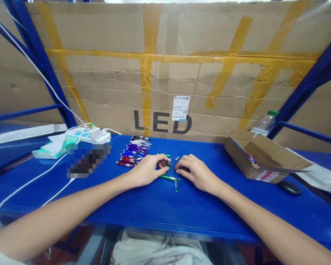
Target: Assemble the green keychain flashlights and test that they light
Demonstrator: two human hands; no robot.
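Observation:
My left hand (pixel 147 171) is closed, thumb and fingers pinching a small green and silver cylindrical piece (pixel 169 162), like part of a keychain flashlight. Just below its fingertips lies a green metal flashlight tube (pixel 168 177) with a green carabiner clip (pixel 177 185) at its end. Another green piece (pixel 167 155) shows partly behind my left fingers. My right hand (pixel 197 172) rests on the table with fingers curled down; a dark bit shows under them, too hidden to name. Small silver discs (pixel 177 158), like button cells, lie beside its fingertips.
Left of my hands, several keychain flashlights (pixel 132 152) lie in a colour-sorted row. An open cardboard box (pixel 260 158) and a black computer mouse (pixel 289 188) are at right. A power strip (pixel 95 136), tissue pack (pixel 53 147) and white cables stand left. A large carton (pixel 113 84) walls the back.

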